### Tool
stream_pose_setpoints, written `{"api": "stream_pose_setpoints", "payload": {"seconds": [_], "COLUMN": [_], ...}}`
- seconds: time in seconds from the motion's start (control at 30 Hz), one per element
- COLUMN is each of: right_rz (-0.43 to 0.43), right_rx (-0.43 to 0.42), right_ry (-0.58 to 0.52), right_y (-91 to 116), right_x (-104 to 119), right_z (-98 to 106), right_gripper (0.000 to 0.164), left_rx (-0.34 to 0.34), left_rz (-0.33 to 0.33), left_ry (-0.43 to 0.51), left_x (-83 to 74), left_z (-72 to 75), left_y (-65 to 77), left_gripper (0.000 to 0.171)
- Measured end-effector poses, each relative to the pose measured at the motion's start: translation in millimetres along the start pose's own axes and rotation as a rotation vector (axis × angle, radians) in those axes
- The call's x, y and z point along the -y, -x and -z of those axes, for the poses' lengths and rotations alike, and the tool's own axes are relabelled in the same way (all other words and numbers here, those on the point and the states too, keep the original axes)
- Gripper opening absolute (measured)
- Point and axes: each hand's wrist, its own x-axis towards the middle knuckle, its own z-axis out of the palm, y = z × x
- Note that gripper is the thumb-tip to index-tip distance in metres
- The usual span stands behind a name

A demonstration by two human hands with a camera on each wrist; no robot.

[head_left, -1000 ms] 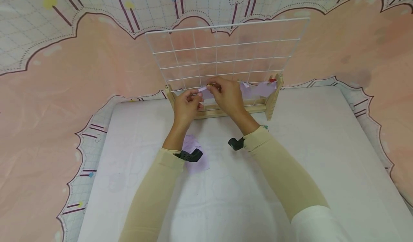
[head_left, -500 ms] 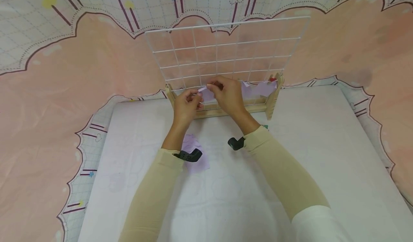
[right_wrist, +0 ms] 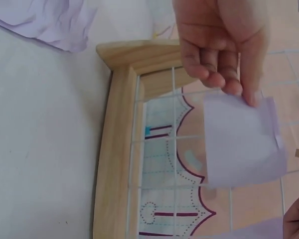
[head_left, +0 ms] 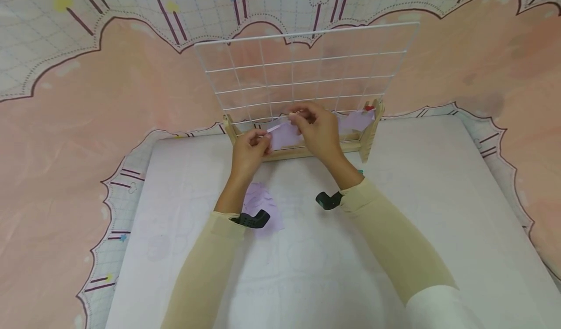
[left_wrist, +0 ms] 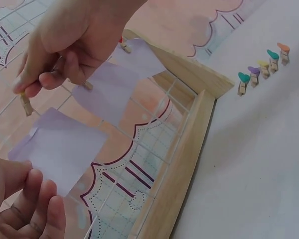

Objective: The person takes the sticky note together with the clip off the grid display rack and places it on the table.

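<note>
My left hand pinches the edge of a square piece of light purple paper, which has a narrow fold along one side. The paper is in front of the wire grid. Just beyond it, my right hand pinches a small wooden clothespin with a yellow top; the clothespin and the paper are apart in the left wrist view. Two more purple papers hang on the grid: a middle paper under a wooden clothespin, and an end paper under a red-topped one.
A wooden stand carries the grid upright at the back of the white table. Crumpled-looking purple papers lie near my left wrist. To the right of the stand lies a row of several clothespins with coloured tops.
My right hand has drawn back to the right with the clothespin. My left hand has shifted slightly left and down with the paper, so more of the sheet shows.
</note>
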Motion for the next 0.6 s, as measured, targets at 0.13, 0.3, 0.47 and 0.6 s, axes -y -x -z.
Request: {"api": "stream_pose_setpoints", "payload": {"seconds": [0.13,0.3,0.47,0.6], "right_rz": [-0.02,-0.062,-0.097,-0.108], "right_rx": [0.014,0.045,0.096,0.141], "right_ry": [-0.071,-0.097,-0.055,-0.055], "right_y": [4.6,10.4,16.7,20.2], "right_x": [0.9,3.7,5.1,1.4], "right_z": [7.0,14.9,26.4,34.5], "right_gripper": [0.014,0.02,0.021,0.021], "left_rx": [0.002,0.013,0.019,0.027], "left_rz": [0.013,0.015,0.01,0.034], "left_ry": [-0.027,-0.044,-0.032,-0.008], "left_x": [0.9,0.7,0.4,0.5], "left_z": [4.0,12.0,18.3,24.6], "left_y": [6.5,15.7,24.4,30.4], "left_gripper": [0.019,0.02,0.022,0.022]}}
